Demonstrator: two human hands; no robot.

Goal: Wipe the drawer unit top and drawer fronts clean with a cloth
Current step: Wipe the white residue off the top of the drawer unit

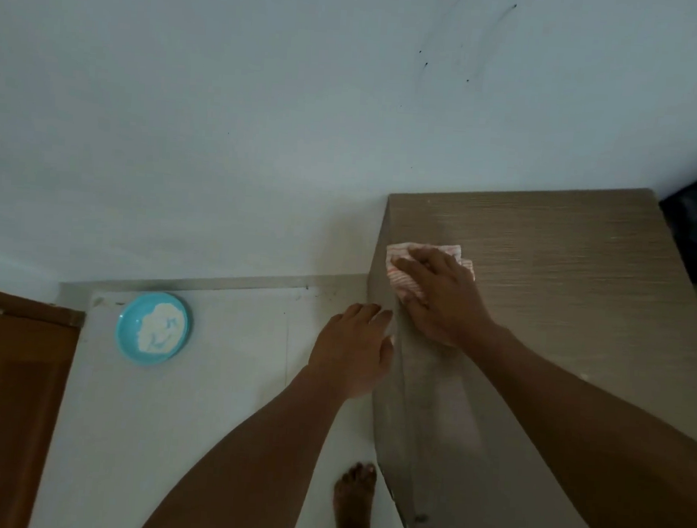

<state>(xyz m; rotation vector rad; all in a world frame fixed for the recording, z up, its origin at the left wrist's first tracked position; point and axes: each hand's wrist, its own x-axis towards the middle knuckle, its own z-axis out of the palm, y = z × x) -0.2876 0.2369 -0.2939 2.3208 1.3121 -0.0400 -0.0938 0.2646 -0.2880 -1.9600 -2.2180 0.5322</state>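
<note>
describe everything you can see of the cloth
The cloth is a thin, soft-looking white fabric with pale pink-orange stripes, folded or bunched into a small pad. It lies flat on the drawer unit top, right at its left edge. The right hand presses on it with fairly straight fingers and covers most of it, so only its left and far margins show.

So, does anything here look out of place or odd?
Yes. A blue plate holding something white sits on the floor near the wall, an unusual spot for a dish. The wall above the drawer unit also bears dark specks and a faint streak.
</note>
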